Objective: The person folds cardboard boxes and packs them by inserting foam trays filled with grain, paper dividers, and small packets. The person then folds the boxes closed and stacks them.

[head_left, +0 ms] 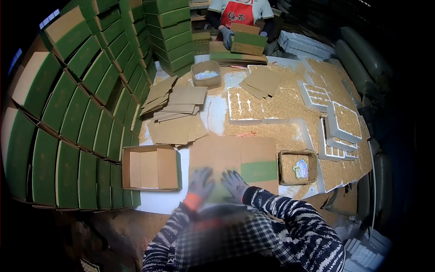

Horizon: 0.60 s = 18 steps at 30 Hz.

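A flat cardboard sheet [217, 152] with a green band lies on the table in front of me. My left hand [200, 182], in a grey glove with an orange cuff, rests on its left part with fingers spread. On the sheet's near middle lies my right hand [234, 183], also gloved, its fingers apart. Neither hand holds anything. An open, empty cardboard box [151, 168] stands to the left of the sheet. To the right is a small open box [297, 167] with colourful packets inside.
Stacked green boxes [72, 109] form a wall at the left. Loose cardboard pieces [179, 111] lie beyond the sheet. White trays [342, 122] are piled at the right. Across the table, a co-worker [238, 16] in a red apron handles a green and brown box [248, 43].
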Each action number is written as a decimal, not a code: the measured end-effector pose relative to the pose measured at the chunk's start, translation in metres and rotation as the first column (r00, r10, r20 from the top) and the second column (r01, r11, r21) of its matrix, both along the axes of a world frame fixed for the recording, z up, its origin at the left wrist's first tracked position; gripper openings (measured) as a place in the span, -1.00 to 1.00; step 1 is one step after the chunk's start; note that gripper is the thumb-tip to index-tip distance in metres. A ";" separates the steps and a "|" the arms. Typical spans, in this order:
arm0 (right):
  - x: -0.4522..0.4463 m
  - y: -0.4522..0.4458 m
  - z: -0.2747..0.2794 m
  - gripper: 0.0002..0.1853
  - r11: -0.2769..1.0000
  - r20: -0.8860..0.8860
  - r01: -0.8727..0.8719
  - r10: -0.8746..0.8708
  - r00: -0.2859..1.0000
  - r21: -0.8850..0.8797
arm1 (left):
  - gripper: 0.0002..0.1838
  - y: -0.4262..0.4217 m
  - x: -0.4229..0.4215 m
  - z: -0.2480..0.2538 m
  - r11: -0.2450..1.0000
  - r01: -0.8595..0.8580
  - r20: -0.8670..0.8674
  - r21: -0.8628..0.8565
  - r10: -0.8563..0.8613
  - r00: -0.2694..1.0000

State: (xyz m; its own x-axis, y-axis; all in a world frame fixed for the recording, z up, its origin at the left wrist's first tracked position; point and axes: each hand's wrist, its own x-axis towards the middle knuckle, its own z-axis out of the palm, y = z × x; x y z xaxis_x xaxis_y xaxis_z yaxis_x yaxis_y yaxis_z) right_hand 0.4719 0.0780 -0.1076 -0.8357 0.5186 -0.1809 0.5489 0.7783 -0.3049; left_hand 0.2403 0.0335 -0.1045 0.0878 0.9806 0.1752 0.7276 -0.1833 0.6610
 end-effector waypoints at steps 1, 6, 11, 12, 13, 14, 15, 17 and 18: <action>-0.009 -0.004 0.041 -0.10 0.967 0.274 -0.202 0.238 0.932 -0.152 | -0.39 0.028 0.004 -0.012 0.996 -0.038 -0.062 0.076 0.043 0.997; 0.045 -0.002 0.003 -0.39 0.987 -0.216 -0.151 0.159 0.963 0.054 | -0.17 0.095 0.017 -0.012 0.969 -0.028 -0.380 -0.244 -0.069 0.923; 0.082 0.059 0.160 -0.33 0.815 -0.565 0.457 -0.203 0.800 0.355 | -0.41 0.114 0.013 0.130 0.927 0.162 -0.310 -0.337 -0.272 0.911; 0.087 0.064 0.175 -0.33 0.809 -0.570 0.466 -0.206 0.795 0.357 | -0.46 0.105 0.020 0.166 0.962 0.199 -0.346 -0.185 -0.254 0.903; 0.090 0.069 0.187 -0.34 0.784 -0.536 0.478 -0.224 0.814 0.397 | -0.54 0.098 0.028 0.192 0.965 0.251 -0.370 -0.081 -0.262 0.891; 0.092 0.072 0.194 -0.35 0.757 -0.502 0.485 -0.242 0.830 0.438 | -0.59 0.094 0.032 0.198 0.955 0.297 -0.454 -0.001 -0.265 0.851; 0.092 0.073 0.183 -0.44 0.725 -0.430 0.432 -0.206 0.879 0.536 | -0.59 0.092 0.038 0.191 0.959 0.279 -0.518 -0.046 -0.262 0.814; 0.095 0.059 0.159 -0.50 0.741 -0.505 0.425 -0.135 0.852 0.519 | -0.57 0.089 0.042 0.187 0.960 0.250 -0.558 -0.126 -0.276 0.783; 0.096 0.053 0.151 -0.55 0.766 -0.573 0.412 -0.069 0.817 0.494 | -0.57 0.089 0.036 0.186 0.961 0.251 -0.564 -0.115 -0.271 0.780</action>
State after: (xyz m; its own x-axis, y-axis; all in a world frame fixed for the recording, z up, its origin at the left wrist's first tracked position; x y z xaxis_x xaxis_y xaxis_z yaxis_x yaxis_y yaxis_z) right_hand 0.5676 0.1307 0.0435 -0.5422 0.5707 0.6167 0.6455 0.7528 -0.1291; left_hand 0.2763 0.1221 0.0816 0.4152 0.9095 -0.0192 0.9005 -0.4079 0.1510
